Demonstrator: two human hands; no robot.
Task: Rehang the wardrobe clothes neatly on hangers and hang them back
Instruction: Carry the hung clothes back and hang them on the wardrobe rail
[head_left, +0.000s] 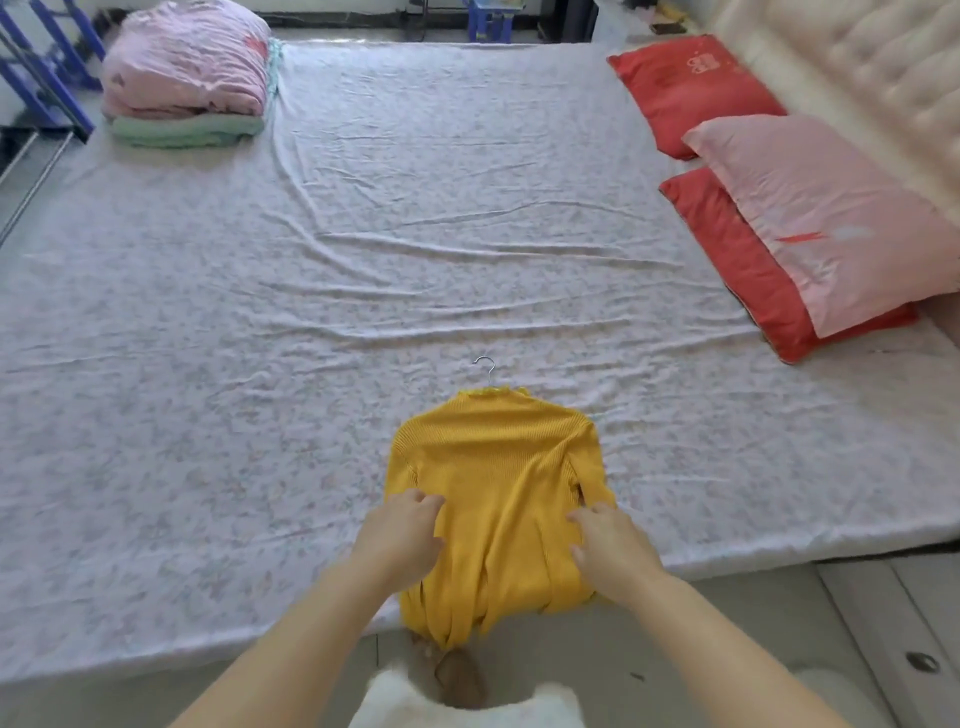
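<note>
Bed (363, 249): wide and flat, covered by a pale floral sheet, thin and heavily creased.

Pillows: a pink pillow (831, 218) lies across one red pillow (748, 275); a second red pillow (691, 88) sits beyond, beside the padded cream headboard (883, 67).

Folded bedding (187, 67): soft pink layers on a mint layer, stacked at the far left corner.

Sweater (498, 457): mustard, rib-knit, frilled collar, lying flat at the near edge of the bed with its hem drooping over the edge.

Left hand (402, 530): fingers curled, pinching the knit at the sweater's left side.

Right hand (610, 545): fingers curled, gripping the knit at the right side.

Hanger hook (485, 366): thin silver wire, projecting from the collar.
</note>
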